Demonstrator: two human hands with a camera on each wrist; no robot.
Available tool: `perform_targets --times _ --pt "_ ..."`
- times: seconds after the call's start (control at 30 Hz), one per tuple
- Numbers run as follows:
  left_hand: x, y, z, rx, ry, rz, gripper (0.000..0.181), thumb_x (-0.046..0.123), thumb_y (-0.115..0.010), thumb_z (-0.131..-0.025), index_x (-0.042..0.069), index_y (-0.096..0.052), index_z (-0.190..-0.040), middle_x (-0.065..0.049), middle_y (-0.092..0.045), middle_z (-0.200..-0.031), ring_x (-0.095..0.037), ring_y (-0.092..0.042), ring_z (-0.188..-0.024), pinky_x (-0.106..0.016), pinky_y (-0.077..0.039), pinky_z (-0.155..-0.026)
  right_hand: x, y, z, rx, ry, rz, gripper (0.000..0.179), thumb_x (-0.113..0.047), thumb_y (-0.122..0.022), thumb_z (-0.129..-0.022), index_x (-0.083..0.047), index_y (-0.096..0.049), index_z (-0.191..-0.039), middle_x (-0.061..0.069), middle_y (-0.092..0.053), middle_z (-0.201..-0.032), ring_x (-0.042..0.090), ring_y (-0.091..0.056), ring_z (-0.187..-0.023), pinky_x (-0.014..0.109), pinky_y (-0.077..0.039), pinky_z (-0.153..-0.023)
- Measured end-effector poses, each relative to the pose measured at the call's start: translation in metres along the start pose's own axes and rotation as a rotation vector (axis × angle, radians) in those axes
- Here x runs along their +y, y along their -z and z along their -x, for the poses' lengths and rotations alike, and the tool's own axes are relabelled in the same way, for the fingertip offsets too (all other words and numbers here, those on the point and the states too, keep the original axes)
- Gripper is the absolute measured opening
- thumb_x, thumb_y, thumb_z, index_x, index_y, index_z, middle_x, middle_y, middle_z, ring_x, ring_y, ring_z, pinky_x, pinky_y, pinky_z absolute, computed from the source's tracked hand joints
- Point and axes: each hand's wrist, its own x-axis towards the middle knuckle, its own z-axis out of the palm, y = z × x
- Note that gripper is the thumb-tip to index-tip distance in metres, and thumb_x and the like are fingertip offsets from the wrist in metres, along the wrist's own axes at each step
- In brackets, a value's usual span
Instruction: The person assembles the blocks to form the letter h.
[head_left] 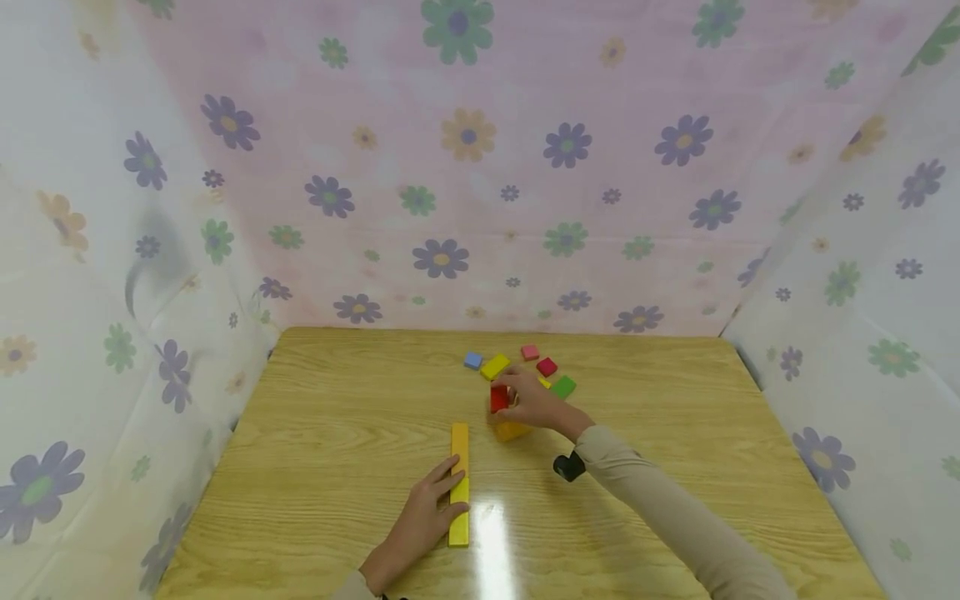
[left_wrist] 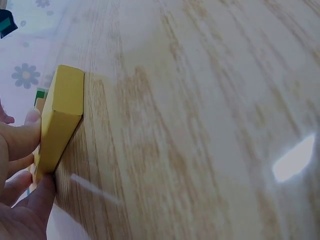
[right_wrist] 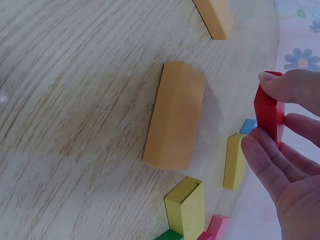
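On the table, an orange block (head_left: pixel 460 442) and a yellow block (head_left: pixel 459 533) lie end to end in a straight row. My left hand (head_left: pixel 420 517) grips the yellow block from its left side; the left wrist view shows fingers along the yellow block (left_wrist: pixel 62 105). Farther off, my right hand (head_left: pixel 536 402) pinches a red block (right_wrist: pixel 267 110) between thumb and fingers, held up off the table. Another orange block (right_wrist: pixel 175 117) lies on the table below that hand, partly covered by it in the head view.
Beyond the right hand lie a blue block (head_left: pixel 472 360), a yellow block (head_left: pixel 495 367), a pink block (head_left: pixel 530 352), a dark red block (head_left: pixel 547 367) and a green block (head_left: pixel 564 387). Flowered cloth (head_left: pixel 510 283) hangs along the table's back and sides.
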Motion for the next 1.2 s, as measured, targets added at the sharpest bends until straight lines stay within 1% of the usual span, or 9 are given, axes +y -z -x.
perform_targets --times 0.13,0.23,0.37,0.47,0.6,0.7,0.9,1.03,1.2 --pt "0.000 0.000 0.000 0.000 0.001 0.006 0.052 0.015 -0.069 -0.087 -0.007 -0.051 -0.131 -0.017 -0.037 -0.147 -0.037 -0.036 -0.132 -0.043 -0.042 -0.099 -0.001 -0.005 -0.006 -0.020 -0.018 0.018 0.046 -0.012 -0.073 -0.083 0.005 -0.058 -0.122 0.016 -0.051 -0.117 0.018 -0.053 -0.080 0.027 -0.051 -0.070" --pt "0.001 0.000 0.000 0.002 -0.002 0.006 0.052 0.014 -0.069 -0.086 -0.008 -0.051 -0.130 -0.018 -0.036 -0.146 -0.038 -0.036 -0.131 -0.044 -0.042 -0.099 0.001 -0.011 -0.010 -0.023 -0.015 0.037 0.045 -0.012 -0.073 -0.082 0.004 -0.059 -0.122 0.017 -0.051 -0.119 0.017 -0.052 -0.080 0.027 -0.051 -0.069" --pt "0.001 0.001 0.000 -0.003 -0.001 0.008 0.052 0.013 -0.069 -0.086 -0.008 -0.051 -0.130 -0.018 -0.036 -0.147 -0.038 -0.036 -0.132 -0.044 -0.041 -0.099 0.003 -0.019 -0.016 -0.038 -0.029 0.055 0.047 -0.015 -0.075 -0.082 0.001 -0.060 -0.123 0.018 -0.050 -0.122 0.016 -0.051 -0.081 0.026 -0.050 -0.070" --pt "0.001 0.001 -0.001 -0.007 -0.001 0.005 0.052 0.013 -0.069 -0.086 -0.008 -0.051 -0.130 -0.017 -0.036 -0.147 -0.037 -0.035 -0.132 -0.044 -0.041 -0.099 0.004 -0.024 -0.019 -0.050 -0.039 0.066 0.048 -0.018 -0.075 -0.082 0.000 -0.060 -0.124 0.016 -0.051 -0.120 0.015 -0.049 -0.081 0.024 -0.049 -0.071" --pt "0.003 0.002 0.000 -0.004 -0.006 0.005 0.051 0.013 -0.069 -0.087 -0.008 -0.052 -0.130 -0.017 -0.037 -0.146 -0.037 -0.036 -0.132 -0.044 -0.041 -0.100 0.004 -0.031 -0.024 -0.038 -0.012 0.055 0.049 -0.020 -0.076 -0.082 0.001 -0.060 -0.124 0.015 -0.052 -0.117 0.015 -0.050 -0.078 0.024 -0.049 -0.070" --pt "0.005 0.003 0.000 0.000 -0.008 0.012 0.051 0.013 -0.069 -0.087 -0.008 -0.052 -0.130 -0.018 -0.037 -0.146 -0.037 -0.036 -0.132 -0.044 -0.041 -0.099 0.004 -0.035 -0.027 -0.033 -0.001 0.037 0.050 -0.020 -0.077 -0.082 0.002 -0.059 -0.124 0.015 -0.052 -0.118 0.013 -0.052 -0.076 0.022 -0.050 -0.068" --pt "0.004 0.003 0.000 -0.003 -0.006 -0.003 0.051 0.014 -0.069 -0.086 -0.008 -0.052 -0.129 -0.018 -0.038 -0.146 -0.037 -0.037 -0.131 -0.045 -0.041 -0.099 0.004 -0.041 -0.032 -0.048 -0.023 0.015 0.050 -0.018 -0.076 -0.082 0.003 -0.059 -0.124 0.015 -0.051 -0.118 0.011 -0.053 -0.072 0.020 -0.050 -0.065" --pt "0.004 0.003 -0.001 -0.004 -0.006 -0.006 0.051 0.015 -0.069 -0.087 -0.008 -0.052 -0.130 -0.017 -0.038 -0.146 -0.037 -0.037 -0.131 -0.046 -0.041 -0.099 0.001 -0.042 -0.035 -0.058 -0.036 0.005 0.049 -0.018 -0.075 -0.083 0.003 -0.058 -0.124 0.016 -0.051 -0.118 0.012 -0.053 -0.073 0.020 -0.050 -0.066" --pt "0.004 0.004 0.000 0.002 -0.013 -0.004 0.051 0.015 -0.068 -0.087 -0.008 -0.052 -0.130 -0.017 -0.038 -0.146 -0.037 -0.037 -0.131 -0.045 -0.042 -0.099 -0.004 -0.044 -0.039 -0.071 -0.033 -0.008 0.048 -0.017 -0.074 -0.084 0.003 -0.058 -0.124 0.015 -0.052 -0.115 0.016 -0.055 -0.079 0.023 -0.051 -0.068"
